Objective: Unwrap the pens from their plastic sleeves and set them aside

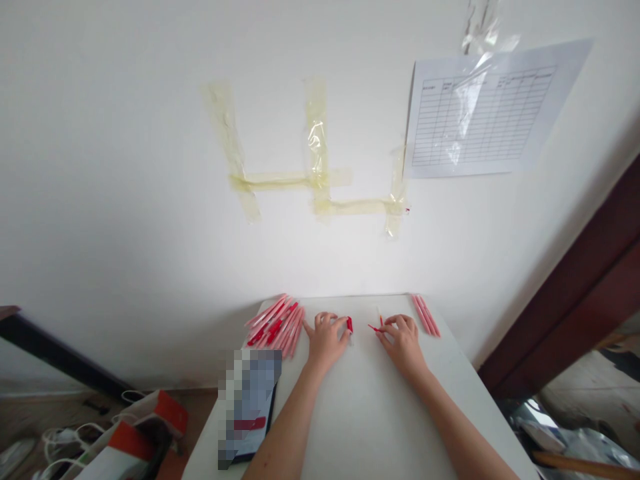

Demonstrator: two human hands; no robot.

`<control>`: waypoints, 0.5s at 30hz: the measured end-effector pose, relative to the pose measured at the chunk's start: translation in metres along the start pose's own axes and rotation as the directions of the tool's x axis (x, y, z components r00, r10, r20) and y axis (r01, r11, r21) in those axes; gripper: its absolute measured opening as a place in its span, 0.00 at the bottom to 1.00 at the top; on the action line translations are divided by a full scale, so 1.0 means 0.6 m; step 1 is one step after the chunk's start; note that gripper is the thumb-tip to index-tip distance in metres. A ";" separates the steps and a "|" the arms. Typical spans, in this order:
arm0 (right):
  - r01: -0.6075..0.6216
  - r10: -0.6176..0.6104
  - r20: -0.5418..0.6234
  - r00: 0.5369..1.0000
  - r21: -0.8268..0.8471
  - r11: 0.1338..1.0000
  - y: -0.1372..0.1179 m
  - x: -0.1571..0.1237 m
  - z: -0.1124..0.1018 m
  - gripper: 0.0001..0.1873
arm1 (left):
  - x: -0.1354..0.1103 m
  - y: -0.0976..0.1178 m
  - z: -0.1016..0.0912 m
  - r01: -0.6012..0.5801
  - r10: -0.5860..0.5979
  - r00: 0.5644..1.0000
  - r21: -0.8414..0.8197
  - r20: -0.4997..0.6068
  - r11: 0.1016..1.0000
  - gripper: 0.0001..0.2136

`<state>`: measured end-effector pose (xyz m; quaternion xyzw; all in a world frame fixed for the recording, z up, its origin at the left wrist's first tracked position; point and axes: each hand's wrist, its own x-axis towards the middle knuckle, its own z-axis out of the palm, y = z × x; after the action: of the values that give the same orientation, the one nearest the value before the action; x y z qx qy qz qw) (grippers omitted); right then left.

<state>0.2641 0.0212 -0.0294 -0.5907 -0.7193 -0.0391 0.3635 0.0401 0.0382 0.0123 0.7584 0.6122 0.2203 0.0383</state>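
Note:
My left hand (326,339) is closed, its thumb and fingers pinching a short red pen cap (349,325) just above the table. My right hand (400,340) pinches a thin red pen part (373,328) between thumb and fingertips. Close by its index finger a slim pen refill (381,317) with a red section stands out; whether the fingers touch it I cannot tell. To the left of my left hand lies a heap of pink pens (280,327), some with red caps. Several more pink pens (425,315) lie side by side beyond my right hand.
The white table (370,413) meets the wall at its back edge. A phone or tablet (253,407), its screen blurred out, lies at the left edge by my forearm. Paper bags (145,427) stand on the floor to the left. A printed sheet (480,113) is taped to the wall.

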 end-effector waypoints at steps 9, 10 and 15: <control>0.068 -0.070 0.034 0.997 0.051 0.996 -0.011 -0.001 -0.002 0.09 | -0.004 0.013 0.015 -0.155 0.143 0.986 -0.153 -0.088 0.976 0.12; 0.077 -0.079 0.040 0.996 0.055 0.996 -0.012 -0.001 -0.002 0.09 | -0.004 0.015 0.017 -0.165 0.154 0.985 -0.163 -0.080 0.973 0.12; 0.110 -0.113 0.053 0.992 0.056 0.992 -0.016 -0.002 -0.003 0.07 | -0.004 0.016 0.025 -0.177 0.170 0.984 -0.179 -0.051 0.968 0.05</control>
<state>0.2566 0.0168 -0.0252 -0.5406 -0.7619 -0.0238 0.3559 0.0544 0.0367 0.0014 0.7983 0.5213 0.2915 0.0777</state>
